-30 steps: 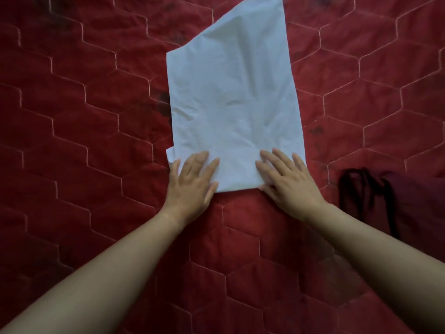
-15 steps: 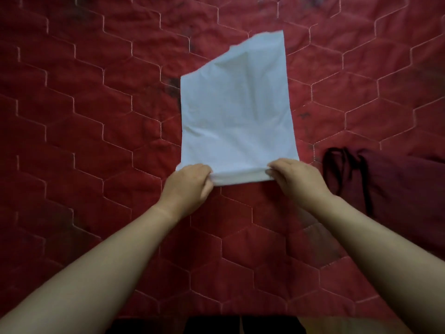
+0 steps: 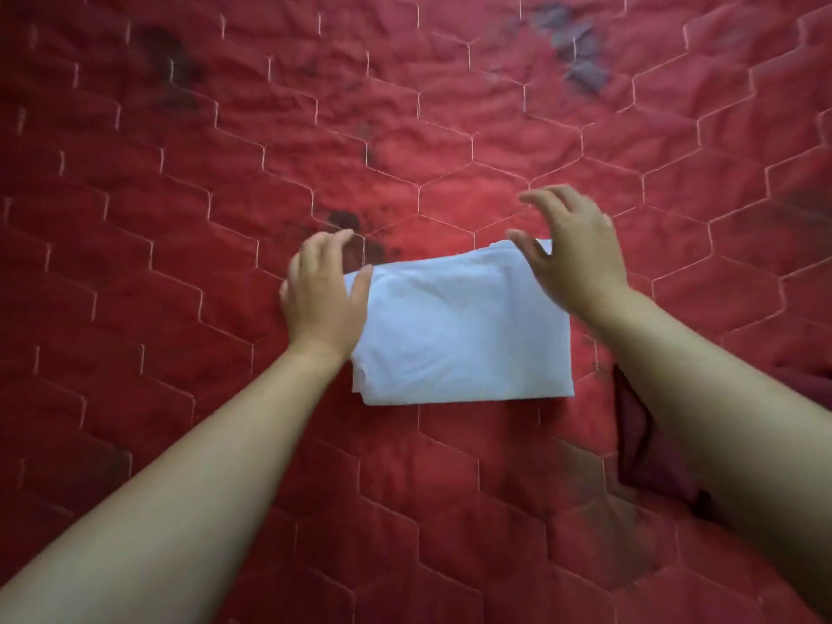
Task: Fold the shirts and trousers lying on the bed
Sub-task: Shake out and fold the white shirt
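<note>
A white garment point(image 3: 459, 335) lies folded into a short rectangle on the red quilted bed cover point(image 3: 405, 128). My left hand point(image 3: 326, 288) rests at the garment's far left corner, thumb on the cloth, fingers relaxed beside it. My right hand point(image 3: 572, 245) hovers over the far right corner with fingers spread and loosely bent, holding nothing. A dark maroon garment point(image 3: 648, 452) with black trim lies to the right, partly hidden under my right forearm.
Red quilt with hexagon stitching fills the view on all sides. Dark stains mark the quilt near the left hand point(image 3: 346, 222) and a greyish patch point(image 3: 576, 47) sits at the far right.
Both hands gripped the white garment's near edge and carried it away from me, folding it in half. Now the hands have let go at the far edge.
</note>
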Available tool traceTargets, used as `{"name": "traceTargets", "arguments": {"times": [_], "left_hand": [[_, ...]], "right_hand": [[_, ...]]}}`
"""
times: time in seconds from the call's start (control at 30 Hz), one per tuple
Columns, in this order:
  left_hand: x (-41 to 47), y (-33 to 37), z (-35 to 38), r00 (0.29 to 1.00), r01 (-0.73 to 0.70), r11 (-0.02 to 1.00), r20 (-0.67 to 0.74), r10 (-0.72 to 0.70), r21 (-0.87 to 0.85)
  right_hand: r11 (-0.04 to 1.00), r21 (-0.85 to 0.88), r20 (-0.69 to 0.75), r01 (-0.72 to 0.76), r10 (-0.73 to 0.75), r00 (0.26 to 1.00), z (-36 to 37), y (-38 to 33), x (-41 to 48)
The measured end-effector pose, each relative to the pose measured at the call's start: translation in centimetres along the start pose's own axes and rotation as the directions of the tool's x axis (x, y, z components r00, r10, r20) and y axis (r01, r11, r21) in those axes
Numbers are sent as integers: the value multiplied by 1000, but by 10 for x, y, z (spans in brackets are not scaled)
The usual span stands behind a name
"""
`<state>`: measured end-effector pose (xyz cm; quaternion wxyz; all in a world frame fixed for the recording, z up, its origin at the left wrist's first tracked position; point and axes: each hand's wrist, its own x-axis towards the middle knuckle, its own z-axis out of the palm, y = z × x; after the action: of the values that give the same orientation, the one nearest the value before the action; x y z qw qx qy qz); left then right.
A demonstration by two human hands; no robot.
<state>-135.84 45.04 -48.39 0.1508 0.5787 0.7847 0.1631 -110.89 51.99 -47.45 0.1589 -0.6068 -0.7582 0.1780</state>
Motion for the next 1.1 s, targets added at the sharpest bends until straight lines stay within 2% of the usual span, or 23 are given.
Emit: {"name": "traceTargets", "arguments": {"times": [0.07,0.13,0.23,0.33,0.4,0.5,0.63,0.87,1.1], "left_hand": [[-9,-11,22,986,163,987,41,-163,-5],[-29,-21,41,942,321,947,102,-320,0],[-51,-22,58,909,410,910,116,-401,-66],[-56,-9,68,938,339,929,130,-321,-147],[-55,-1,71,948,300,943,155,-278,-142],[-52,6,72,917,348,929,249,-311,-122],[-54,9,73,888,381,904,349,-301,-191],[-74,46,48,922,233,953,355,-154,-191],[-107,134,30,963,109,920,269,-5,-376]], "right_hand": [[986,47,-11,-162,163,987,20,5,-14],[952,69,29,-297,295,955,40,8,-43],[883,122,114,-454,441,890,60,14,-78],[854,223,108,-470,458,882,71,19,-82],[846,271,102,-460,450,887,76,18,-76],[839,265,100,-475,466,879,78,14,-77],[824,243,96,-512,505,858,71,12,-90],[788,218,71,-575,575,815,28,10,-126],[809,270,-129,-521,567,814,-60,52,-162]]}}
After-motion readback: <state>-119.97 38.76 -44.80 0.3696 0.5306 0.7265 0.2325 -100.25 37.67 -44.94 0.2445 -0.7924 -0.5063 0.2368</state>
